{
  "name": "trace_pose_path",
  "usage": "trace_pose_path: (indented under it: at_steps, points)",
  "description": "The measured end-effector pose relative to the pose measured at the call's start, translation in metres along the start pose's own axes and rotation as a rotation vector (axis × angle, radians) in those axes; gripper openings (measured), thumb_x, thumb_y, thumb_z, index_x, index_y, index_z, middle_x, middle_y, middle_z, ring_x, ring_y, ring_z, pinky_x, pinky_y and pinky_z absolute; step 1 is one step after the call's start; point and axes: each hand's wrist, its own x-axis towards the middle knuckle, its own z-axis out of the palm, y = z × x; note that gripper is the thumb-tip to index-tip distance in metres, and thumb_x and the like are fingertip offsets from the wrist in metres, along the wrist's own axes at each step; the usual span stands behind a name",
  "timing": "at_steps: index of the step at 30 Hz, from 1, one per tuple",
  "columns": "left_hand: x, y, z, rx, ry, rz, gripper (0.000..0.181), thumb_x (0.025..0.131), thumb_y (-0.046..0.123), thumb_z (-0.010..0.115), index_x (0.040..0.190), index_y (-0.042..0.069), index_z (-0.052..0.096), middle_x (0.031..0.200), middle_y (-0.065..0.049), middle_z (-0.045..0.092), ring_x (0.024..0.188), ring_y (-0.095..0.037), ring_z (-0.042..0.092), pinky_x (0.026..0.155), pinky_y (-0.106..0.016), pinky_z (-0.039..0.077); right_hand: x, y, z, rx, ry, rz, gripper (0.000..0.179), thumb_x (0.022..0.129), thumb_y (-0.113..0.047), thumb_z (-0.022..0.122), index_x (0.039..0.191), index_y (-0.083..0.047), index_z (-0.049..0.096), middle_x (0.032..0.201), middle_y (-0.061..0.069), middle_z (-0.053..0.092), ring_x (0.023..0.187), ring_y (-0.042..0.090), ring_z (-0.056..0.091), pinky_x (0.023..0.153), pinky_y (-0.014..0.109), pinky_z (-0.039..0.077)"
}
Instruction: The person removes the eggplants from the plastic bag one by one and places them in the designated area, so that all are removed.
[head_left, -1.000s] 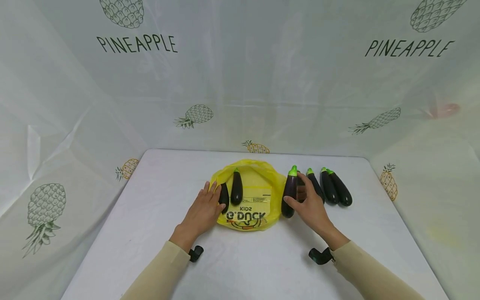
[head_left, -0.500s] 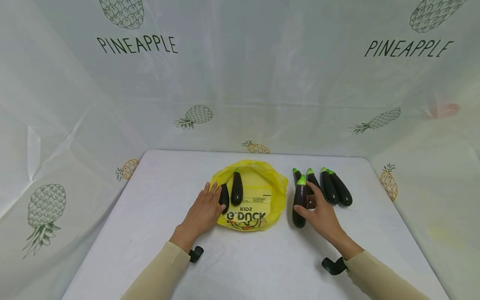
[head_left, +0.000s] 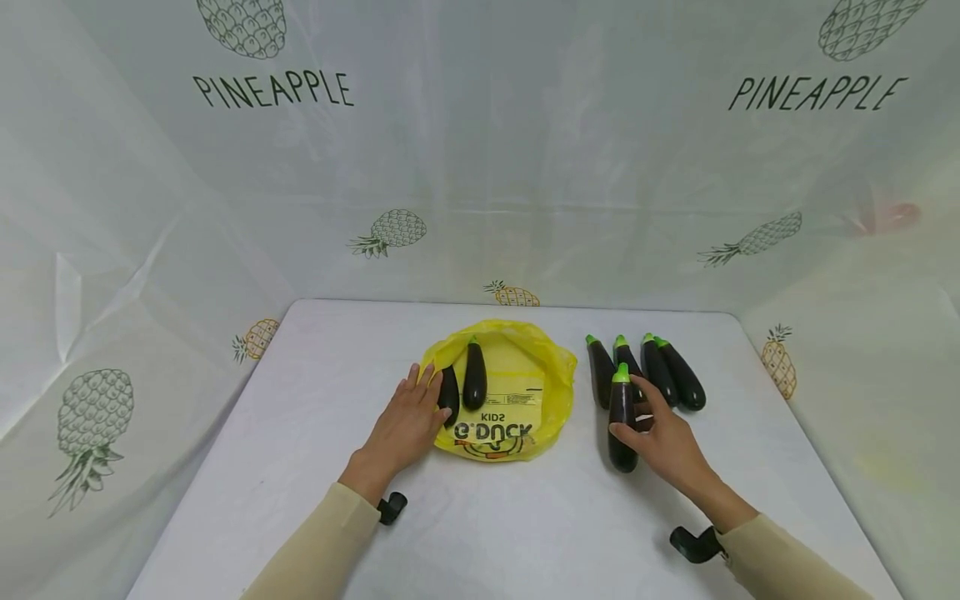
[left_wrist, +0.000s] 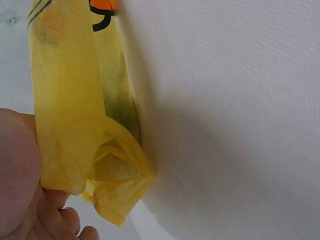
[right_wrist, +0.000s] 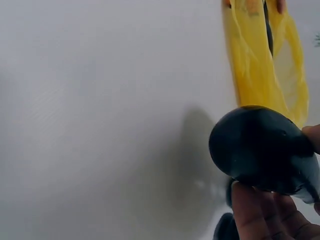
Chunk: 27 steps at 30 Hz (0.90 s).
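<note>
Yellow bag [head_left: 557,396], lettering [head_left: 492,432] legible only from head, left hand [head_left: 407,423] spread, right hand [head_left: 670,439] pinching eggplant [head_left: 621,407]

Three worn cameras: one wide, two close.
The head view looks forward and down over the table [head_left: 517,533]; the wrist views look from close up at the left hand [head_left: 402,425] and the right hand [head_left: 670,442]. All three share the yellow bag [head_left: 557,400].
</note>
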Motion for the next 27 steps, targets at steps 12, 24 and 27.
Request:
trace_pose_path:
  at_steps: [12, 24, 27]
  points:
    - [0.000, 0.003, 0.000, -0.010, 0.004, -0.001, 0.068, 0.112, 0.037, 0.053, 0.165, 0.001, 0.030, 0.173, -0.020, 0.023, 0.163, -0.041, 0.014, 0.132, -0.055, 0.020, -0.016, 0.020, -0.013, -0.044, -0.113, 0.014, 0.089, 0.093, -0.036, 0.081, 0.162, -0.008, 0.032, 0.119, 0.022, 0.070, 0.090, 0.025, 0.069, 0.065, 0.034, 0.053]
    - [0.000, 0.001, 0.002, -0.037, -0.001, -0.013, 0.069, 0.112, 0.038, 0.053, 0.166, 0.002, 0.029, 0.174, -0.020, 0.022, 0.164, -0.039, 0.010, 0.132, -0.055, 0.018, -0.021, 0.021, -0.015, -0.089, -0.195, 0.056, 0.085, 0.091, -0.033, 0.081, 0.160, -0.008, 0.039, 0.113, 0.016, 0.071, 0.085, 0.021, 0.066, 0.065, 0.033, 0.052]
    - [0.000, 0.001, 0.003, -0.043, -0.003, -0.011, 0.069, 0.112, 0.038, 0.053, 0.166, 0.002, 0.029, 0.174, -0.020, 0.022, 0.164, -0.039, 0.009, 0.132, -0.055, 0.018, -0.021, 0.020, -0.015, -0.094, -0.209, 0.069, 0.085, 0.091, -0.033, 0.081, 0.160, -0.008, 0.039, 0.113, 0.016, 0.071, 0.086, 0.021, 0.066, 0.065, 0.033, 0.053]
